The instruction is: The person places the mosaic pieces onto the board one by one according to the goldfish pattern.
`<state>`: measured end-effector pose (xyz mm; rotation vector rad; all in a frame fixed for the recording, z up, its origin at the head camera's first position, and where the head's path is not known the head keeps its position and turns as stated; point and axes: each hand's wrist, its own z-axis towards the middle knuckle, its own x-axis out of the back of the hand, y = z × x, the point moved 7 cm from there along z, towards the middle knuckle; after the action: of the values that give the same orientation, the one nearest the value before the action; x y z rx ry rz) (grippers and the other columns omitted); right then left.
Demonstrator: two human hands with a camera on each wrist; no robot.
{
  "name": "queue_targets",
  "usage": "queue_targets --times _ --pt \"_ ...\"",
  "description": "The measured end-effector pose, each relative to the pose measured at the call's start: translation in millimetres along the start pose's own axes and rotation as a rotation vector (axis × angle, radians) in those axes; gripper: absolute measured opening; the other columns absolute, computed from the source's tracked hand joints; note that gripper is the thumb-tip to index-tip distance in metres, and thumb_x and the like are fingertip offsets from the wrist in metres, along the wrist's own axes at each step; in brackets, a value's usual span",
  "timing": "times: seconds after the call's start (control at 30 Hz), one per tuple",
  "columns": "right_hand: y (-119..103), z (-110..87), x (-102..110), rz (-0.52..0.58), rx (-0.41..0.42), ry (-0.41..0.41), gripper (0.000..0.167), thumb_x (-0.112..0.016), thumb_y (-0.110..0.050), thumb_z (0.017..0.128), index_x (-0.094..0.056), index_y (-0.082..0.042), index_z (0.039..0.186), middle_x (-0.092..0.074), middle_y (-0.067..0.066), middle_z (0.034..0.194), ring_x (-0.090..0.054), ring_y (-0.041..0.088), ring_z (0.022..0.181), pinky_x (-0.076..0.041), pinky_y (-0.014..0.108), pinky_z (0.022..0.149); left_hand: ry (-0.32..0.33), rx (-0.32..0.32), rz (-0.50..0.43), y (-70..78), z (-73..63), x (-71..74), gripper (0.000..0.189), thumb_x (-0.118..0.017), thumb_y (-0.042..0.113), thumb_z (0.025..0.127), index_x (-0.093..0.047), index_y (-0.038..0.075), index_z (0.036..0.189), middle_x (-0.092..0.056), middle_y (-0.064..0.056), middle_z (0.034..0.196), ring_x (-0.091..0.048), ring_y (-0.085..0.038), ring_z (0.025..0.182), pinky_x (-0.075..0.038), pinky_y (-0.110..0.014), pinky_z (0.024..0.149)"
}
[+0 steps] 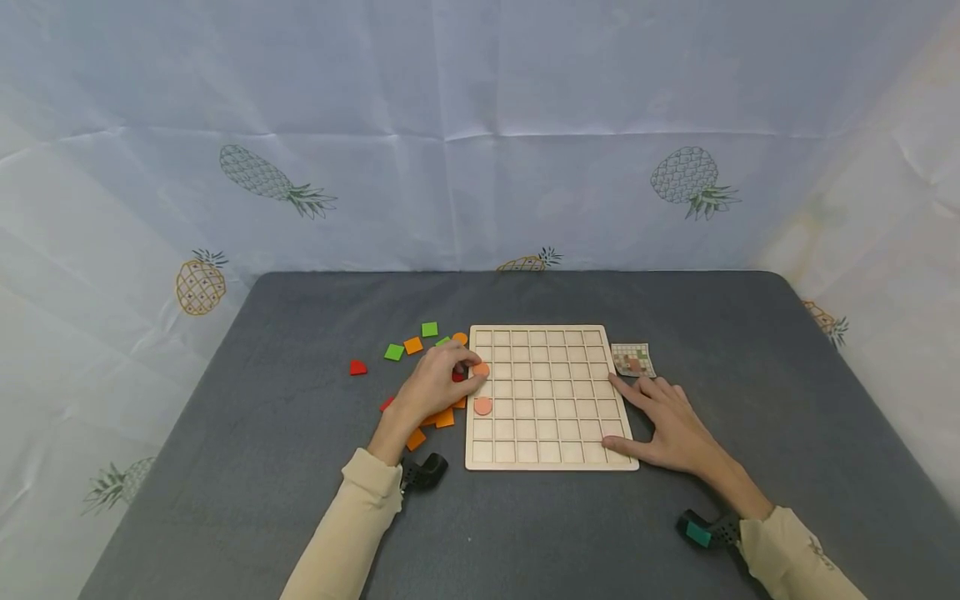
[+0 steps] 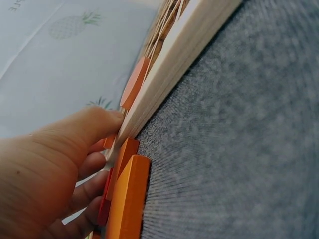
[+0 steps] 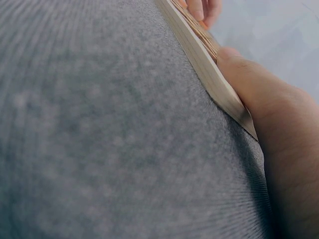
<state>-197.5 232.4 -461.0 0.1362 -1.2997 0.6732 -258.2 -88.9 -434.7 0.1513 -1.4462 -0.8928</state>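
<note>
A pale wooden grid board (image 1: 555, 467) lies on the dark table. At its left edge my left hand (image 1: 438, 379) pinches a salmon-coloured round disc (image 1: 481, 369) between thumb and fingers, over the leftmost column. A second salmon disc (image 1: 483, 406) sits in that column, nearer to me; in the left wrist view this disc (image 2: 134, 83) appears just beyond the thumb. My right hand (image 1: 667, 425) rests at the board's right edge, fingers spread, thumb on the near right part. In the right wrist view its thumb (image 3: 249, 79) touches the board's rim (image 3: 214, 84).
Left of the board lie loose pieces: orange squares (image 1: 413, 345), green squares (image 1: 393, 352), a red piece (image 1: 358, 367) and an orange disc (image 1: 460, 338). Some are partly hidden by the left hand. A small patterned card (image 1: 632, 359) lies right of the board.
</note>
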Motion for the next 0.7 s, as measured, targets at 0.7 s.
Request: queue_targets --times 0.7 --pt "0.6 0.1 0.6 0.015 -0.005 0.0 0.097 -0.084 -0.053 0.075 -0.045 -0.014 0.155 -0.052 0.022 0.148 -0.05 0.023 0.102 -0.026 0.037 0.081 -0.025 0.01 -0.049 0.5 -1.0 -0.6 0.029 -0.072 0.021 0.095 -0.076 0.009 0.122 -0.067 -0.006 0.098 -0.053 -0.012 0.079 -0.045 -0.022 0.069"
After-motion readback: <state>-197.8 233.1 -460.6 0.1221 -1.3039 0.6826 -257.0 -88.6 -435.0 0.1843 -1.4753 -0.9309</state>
